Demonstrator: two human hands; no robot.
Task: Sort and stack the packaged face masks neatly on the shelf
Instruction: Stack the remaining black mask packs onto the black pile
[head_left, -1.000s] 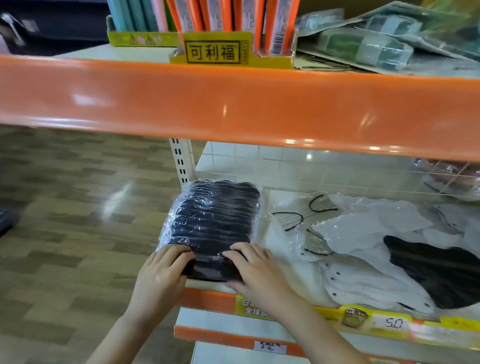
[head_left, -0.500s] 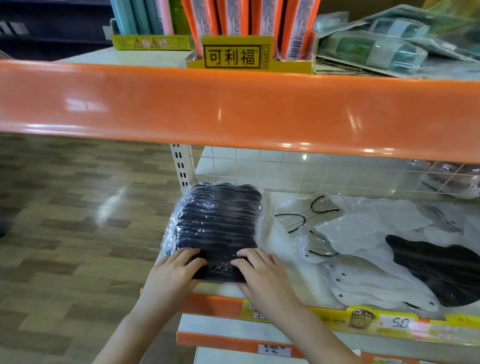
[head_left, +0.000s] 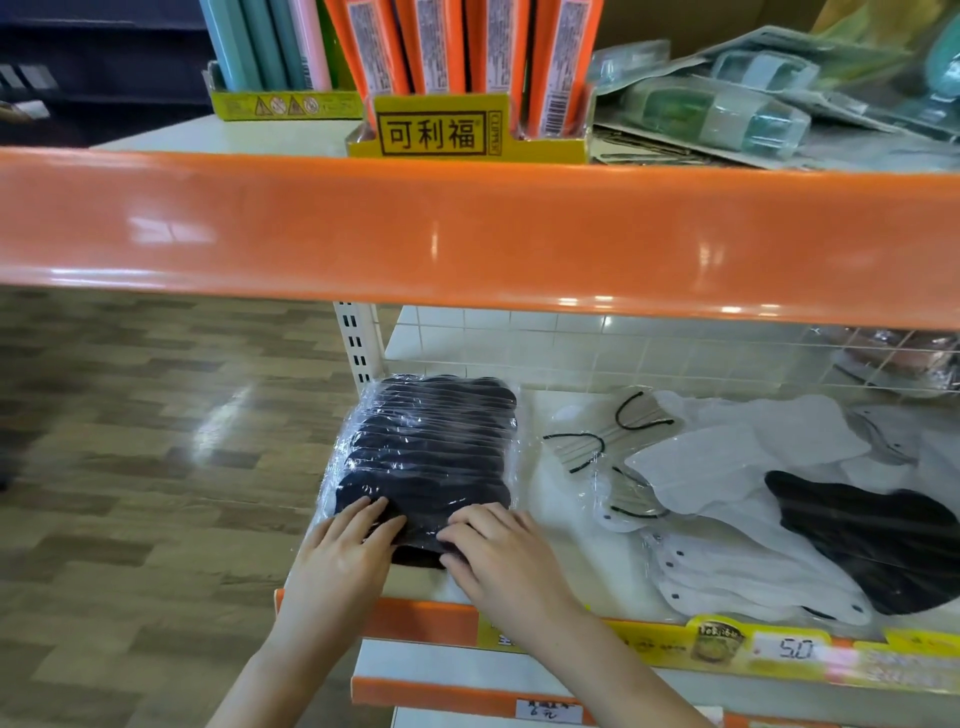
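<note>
Both hands lie flat, fingers nearly straight, pressing the near end of the stack of black masks: left hand toward 7 o'clock, right hand toward 5, equally near, neither grip curled round it. The stack sits at the shelf's left end, its long axis running 6 to 12. Loose white packets, seemingly unsorted, lie at 3 o'clock.
</note>
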